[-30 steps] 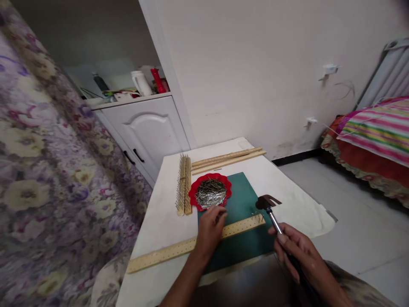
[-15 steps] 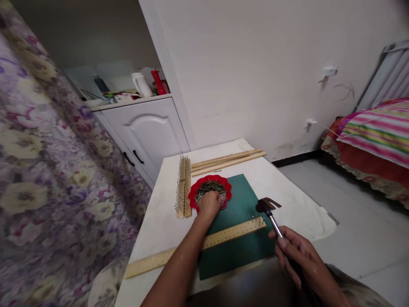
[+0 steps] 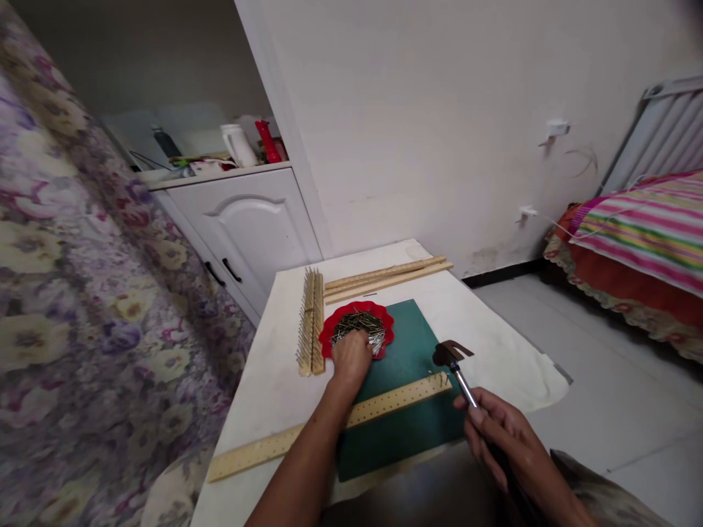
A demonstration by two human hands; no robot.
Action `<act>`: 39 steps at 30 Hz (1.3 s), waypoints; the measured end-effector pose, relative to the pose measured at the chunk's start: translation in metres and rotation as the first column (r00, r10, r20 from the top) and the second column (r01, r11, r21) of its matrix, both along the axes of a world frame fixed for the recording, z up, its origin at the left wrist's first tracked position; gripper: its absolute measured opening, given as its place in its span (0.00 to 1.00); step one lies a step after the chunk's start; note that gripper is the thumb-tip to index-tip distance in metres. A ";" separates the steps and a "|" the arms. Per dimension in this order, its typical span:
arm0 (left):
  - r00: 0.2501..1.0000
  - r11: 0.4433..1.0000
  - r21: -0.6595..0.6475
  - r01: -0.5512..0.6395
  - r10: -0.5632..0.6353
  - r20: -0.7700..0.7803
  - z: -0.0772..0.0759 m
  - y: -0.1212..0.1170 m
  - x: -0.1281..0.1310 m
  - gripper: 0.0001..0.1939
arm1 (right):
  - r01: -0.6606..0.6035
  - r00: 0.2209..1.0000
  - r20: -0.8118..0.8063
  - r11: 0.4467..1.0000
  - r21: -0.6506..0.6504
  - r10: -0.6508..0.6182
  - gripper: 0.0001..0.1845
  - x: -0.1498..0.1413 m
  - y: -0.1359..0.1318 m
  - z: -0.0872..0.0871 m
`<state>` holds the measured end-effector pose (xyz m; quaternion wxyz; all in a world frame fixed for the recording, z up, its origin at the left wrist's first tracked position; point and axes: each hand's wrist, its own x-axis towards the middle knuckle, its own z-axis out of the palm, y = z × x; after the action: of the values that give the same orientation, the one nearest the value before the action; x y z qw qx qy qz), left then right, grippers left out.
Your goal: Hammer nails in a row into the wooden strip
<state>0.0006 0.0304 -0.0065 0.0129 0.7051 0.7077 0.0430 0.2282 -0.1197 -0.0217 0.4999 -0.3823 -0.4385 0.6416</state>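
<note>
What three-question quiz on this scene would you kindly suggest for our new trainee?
1. Which tool is in the right hand?
A) a saw
B) a hammer
C) a screwdriver

2. True or false: both hands are gripping the hammer.

3. Fill in the colour: the holed wooden strip lies partly across a ____ mat.

Key:
1. B.
2. False; the left hand reaches into the red dish of nails.
3. Green.
</note>
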 end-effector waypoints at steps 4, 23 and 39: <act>0.999 0.997 0.069 0.036 -0.033 -0.043 0.000 -0.009 -0.006 0.12 | -0.001 1.000 -0.007 1.000 0.009 0.001 0.11 0.000 0.000 0.002; 0.393 0.902 -0.027 0.430 -0.159 0.906 0.002 -0.103 0.046 0.04 | 0.255 0.964 0.071 0.967 0.023 -0.256 0.16 -0.009 0.006 -0.002; 0.024 0.970 0.054 0.238 -0.062 0.998 -0.021 -0.131 0.074 0.06 | 0.317 0.948 0.025 0.948 0.005 -0.317 0.15 -0.005 0.007 0.000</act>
<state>0.0750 -0.1004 -0.0271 0.5476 0.5464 0.4239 0.4710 0.2231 -0.1129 -0.0221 0.5911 -0.4557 -0.3778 0.5479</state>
